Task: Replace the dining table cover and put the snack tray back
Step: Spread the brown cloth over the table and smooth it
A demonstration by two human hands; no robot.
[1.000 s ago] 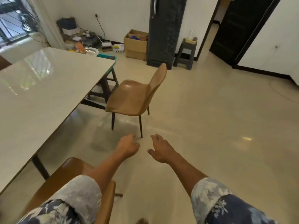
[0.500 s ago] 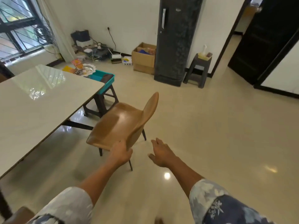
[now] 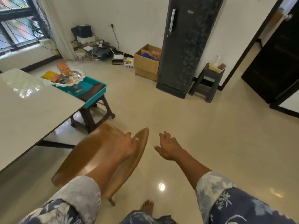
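Snack tray (image 3: pixel 97 98) sits on a stool (image 3: pixel 90 120) touching the bench's (image 3: pixel 32 110) far right corner, ahead and left of both grips, its length partly hidden. Left grip (image 3: pixel 127 146), the nearer, clasps the chair (image 3: pixel 90 152) back. Right grip (image 3: pixel 168 147) hangs released, holding nothing.

Navy, pale-flowered sleeves (image 3: pixel 239 206) are rolled back; a ring (image 3: pixel 170 137) is worn on the right hand (image 3: pixel 168 147), just right of the chair (image 3: pixel 90 156).
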